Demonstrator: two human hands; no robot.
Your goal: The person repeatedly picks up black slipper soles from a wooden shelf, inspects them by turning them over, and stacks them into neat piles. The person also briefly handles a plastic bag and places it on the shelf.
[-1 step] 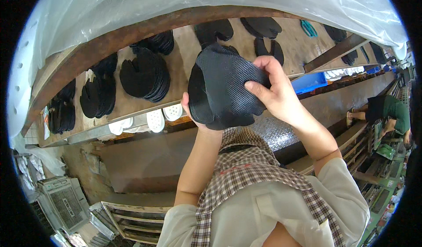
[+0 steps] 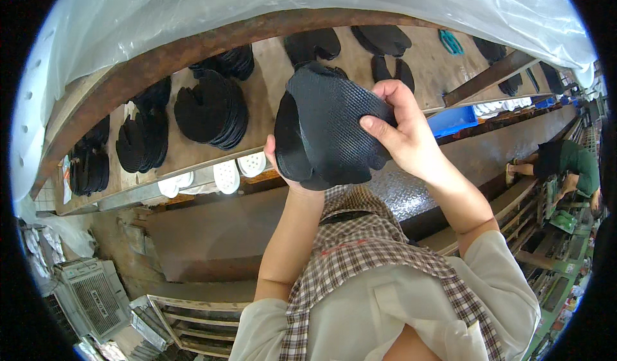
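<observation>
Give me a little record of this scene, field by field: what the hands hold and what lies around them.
Left hand: under a stack of black rubber soles, mostly hidden, grip closed on it
Right hand: thumb and fingers pinch the textured top sole
Shelf: wooden, bears piles of black soles
White soles: along the shelf's lower edge
Plastic sheet: clear, above the shelf
Blue bin: to the right
Another person: far right, bent over

Both forearms rise from the lower edge, bare below short sleeves. The right hand point(image 2: 408, 139) is raised, wrist bent, thumb and fingers closed in a pinching grip. The left hand point(image 2: 283, 165) sits lower, mostly hidden, its thumb showing, palm cupped upward.
</observation>
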